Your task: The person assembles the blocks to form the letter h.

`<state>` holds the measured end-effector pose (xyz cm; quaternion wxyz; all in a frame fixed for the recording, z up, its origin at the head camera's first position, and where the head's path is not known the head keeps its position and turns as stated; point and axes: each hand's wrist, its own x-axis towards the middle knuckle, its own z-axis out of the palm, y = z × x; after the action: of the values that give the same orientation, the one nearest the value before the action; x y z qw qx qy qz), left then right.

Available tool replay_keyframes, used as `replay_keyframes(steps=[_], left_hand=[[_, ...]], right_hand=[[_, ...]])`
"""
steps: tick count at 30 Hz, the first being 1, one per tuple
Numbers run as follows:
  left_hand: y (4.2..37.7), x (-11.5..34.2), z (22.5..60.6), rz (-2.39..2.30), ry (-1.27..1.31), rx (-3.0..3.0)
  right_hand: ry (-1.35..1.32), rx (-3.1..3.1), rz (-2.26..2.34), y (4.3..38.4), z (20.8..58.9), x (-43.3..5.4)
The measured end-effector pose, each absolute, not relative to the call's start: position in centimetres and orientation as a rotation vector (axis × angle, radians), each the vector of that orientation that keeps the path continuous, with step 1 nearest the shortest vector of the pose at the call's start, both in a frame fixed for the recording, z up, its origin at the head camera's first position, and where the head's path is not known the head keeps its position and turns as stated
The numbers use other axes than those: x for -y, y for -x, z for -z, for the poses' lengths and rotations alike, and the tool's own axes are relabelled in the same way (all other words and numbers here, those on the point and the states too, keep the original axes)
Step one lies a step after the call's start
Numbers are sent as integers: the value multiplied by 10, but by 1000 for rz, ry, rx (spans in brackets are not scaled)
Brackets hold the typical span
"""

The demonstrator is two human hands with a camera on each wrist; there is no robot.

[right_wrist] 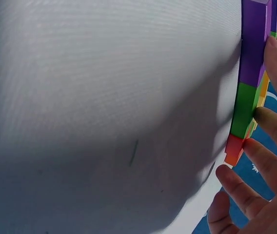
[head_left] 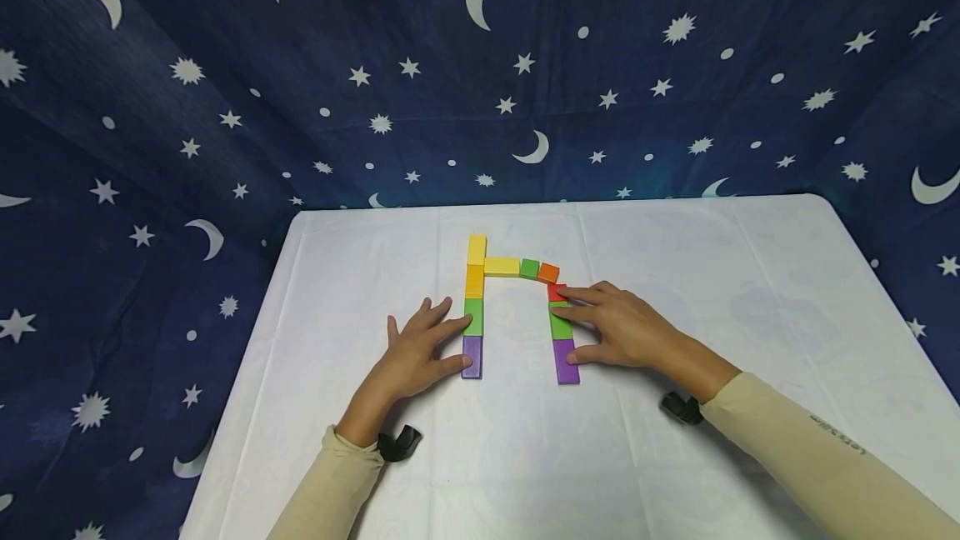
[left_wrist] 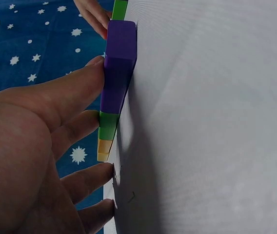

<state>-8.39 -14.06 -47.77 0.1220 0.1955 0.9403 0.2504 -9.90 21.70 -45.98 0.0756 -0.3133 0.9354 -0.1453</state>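
Note:
Coloured blocks lie end to end on the white cloth in an "h" shape. My left hand touches the left column with fingers spread: the thumb is on its purple block and the index finger on its green block. Two yellow blocks continue that column away from me. My right hand rests on the right column, thumb at its purple block, fingertips at the green block and the red block. In both wrist views the fingers reach the blocks' upper edges, not wrapped around them.
A yellow block, a small green block and an orange block bridge the columns. The white-covered table extends around them. A dark blue star-and-moon cloth hangs behind the far edge.

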Motion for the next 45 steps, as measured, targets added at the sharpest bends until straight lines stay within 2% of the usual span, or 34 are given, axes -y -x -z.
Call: replay_keyframes(steps=[45], left_hand=[[84,140,480,-736,-567,-2746]], right_hand=[[894,-2832,383,99,461,-215]])
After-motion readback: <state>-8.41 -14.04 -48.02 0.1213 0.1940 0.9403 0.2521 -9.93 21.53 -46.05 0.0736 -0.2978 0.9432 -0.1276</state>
